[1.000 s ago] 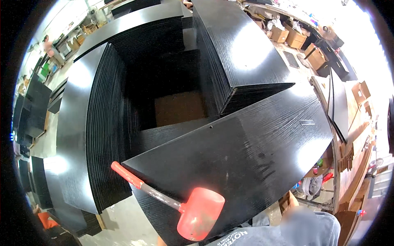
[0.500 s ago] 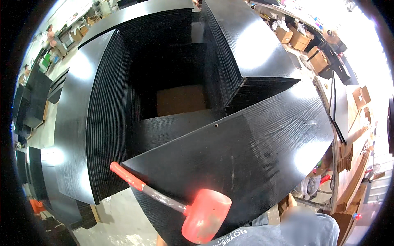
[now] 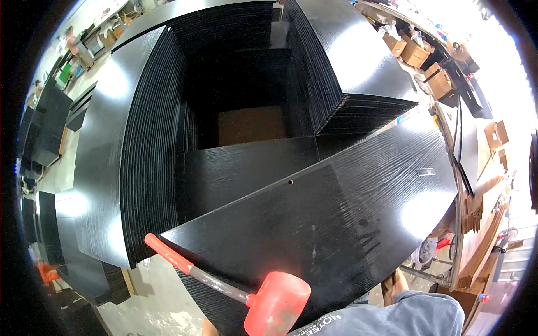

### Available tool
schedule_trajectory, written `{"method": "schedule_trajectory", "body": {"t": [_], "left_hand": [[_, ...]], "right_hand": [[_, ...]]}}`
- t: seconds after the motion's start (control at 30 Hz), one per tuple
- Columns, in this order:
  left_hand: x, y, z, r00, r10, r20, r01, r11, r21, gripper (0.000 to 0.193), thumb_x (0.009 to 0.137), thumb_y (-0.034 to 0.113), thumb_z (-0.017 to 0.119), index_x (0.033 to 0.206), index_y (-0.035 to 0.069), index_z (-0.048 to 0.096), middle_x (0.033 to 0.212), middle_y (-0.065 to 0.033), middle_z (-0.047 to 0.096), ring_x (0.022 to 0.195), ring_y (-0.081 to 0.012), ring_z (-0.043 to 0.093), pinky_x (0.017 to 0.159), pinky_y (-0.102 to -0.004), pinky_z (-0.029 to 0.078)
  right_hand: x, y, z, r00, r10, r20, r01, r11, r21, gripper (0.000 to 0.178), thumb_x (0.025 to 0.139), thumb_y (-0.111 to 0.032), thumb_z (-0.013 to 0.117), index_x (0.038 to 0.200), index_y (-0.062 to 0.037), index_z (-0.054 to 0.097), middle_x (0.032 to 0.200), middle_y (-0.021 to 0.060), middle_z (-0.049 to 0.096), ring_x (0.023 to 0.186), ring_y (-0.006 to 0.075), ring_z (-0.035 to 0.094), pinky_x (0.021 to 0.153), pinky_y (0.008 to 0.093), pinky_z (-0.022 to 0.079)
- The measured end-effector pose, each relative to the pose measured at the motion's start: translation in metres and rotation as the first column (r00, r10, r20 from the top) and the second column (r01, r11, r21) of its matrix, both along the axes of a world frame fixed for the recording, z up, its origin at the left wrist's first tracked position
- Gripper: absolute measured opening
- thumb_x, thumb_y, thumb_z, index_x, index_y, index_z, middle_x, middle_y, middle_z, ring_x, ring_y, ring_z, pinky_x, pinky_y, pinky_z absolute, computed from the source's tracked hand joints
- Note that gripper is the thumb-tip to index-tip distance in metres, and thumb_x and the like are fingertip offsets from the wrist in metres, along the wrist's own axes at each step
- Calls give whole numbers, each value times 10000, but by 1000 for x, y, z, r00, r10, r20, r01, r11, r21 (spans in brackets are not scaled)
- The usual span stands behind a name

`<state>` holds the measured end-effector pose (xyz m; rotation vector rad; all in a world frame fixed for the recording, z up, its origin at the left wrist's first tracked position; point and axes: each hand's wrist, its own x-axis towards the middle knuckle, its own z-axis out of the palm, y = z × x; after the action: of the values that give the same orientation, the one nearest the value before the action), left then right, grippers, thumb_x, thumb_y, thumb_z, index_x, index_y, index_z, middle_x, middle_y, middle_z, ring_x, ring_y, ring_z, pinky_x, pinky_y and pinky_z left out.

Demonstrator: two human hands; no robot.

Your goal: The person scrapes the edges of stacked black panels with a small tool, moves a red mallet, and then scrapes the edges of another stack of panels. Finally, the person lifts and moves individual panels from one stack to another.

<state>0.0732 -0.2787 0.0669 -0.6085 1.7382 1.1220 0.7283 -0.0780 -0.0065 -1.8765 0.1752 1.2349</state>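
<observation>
A black wood-grain panel [image 3: 314,229] slants across the front of me, with a small hole near its far edge and a slot at its right end. On top of it lies a rubber mallet [image 3: 277,305] with a red head, its red grip reaching past the panel's left corner. My right forearm [image 3: 397,284] runs out of a grey-blue sleeve to the panel's near edge; the panel hides that hand. Of my left arm only a sliver of skin [image 3: 209,328] shows below the panel, and its fingers are out of sight.
Tall stacks of black panels stand on the left [image 3: 101,168], at the back [image 3: 224,22] and on the right [image 3: 358,50], around a recess with a brown base [image 3: 252,126]. To the right is a workbench [image 3: 476,235] with cardboard boxes [image 3: 439,80] beyond. A person [image 3: 78,47] stands far left.
The panel and mallet sit slightly lower and farther left in view. The stacks have shifted up, and more of the gap between the panel and the right stack shows.
</observation>
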Motion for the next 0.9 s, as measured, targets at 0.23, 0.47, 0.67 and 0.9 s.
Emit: {"method": "schedule_trajectory", "body": {"t": [0.23,0.47,0.67,0.9], "left_hand": [[7,-3,4,990,-63,-129,65,998,15,317,939,48,606,1255,32,635,1109,-75,685,990,-184,622,854,-322,507],[8,-22,2,979,-66,-195,74,997,33,353,941,38,594,1293,35,611,1154,-83,672,1019,-194,615,868,-326,505],[11,-36,-7,968,-84,-236,96,995,40,384,943,29,584,1327,37,590,1192,-91,660,1043,-202,609,881,-329,504],[2,-45,-14,945,-137,-298,152,988,30,421,946,19,572,1365,40,566,1237,-99,647,1072,-212,602,895,-333,502]], "right_hand": [[12,8,7,1000,12,3,-12,1000,6,500,1068,-395,380,1386,-54,560,1348,106,623,1182,299,599,1001,458,504],[13,11,1,999,49,2,-49,999,4,504,1068,-401,381,1383,-52,562,1341,107,625,1174,300,602,992,458,507],[15,8,-2,999,54,7,-54,998,11,507,1067,-406,382,1379,-51,564,1336,108,627,1168,300,604,985,458,510],[3,-7,-9,998,59,7,-59,998,5,511,1066,-411,383,1376,-49,566,1329,109,630,1161,301,607,976,458,513]]}}
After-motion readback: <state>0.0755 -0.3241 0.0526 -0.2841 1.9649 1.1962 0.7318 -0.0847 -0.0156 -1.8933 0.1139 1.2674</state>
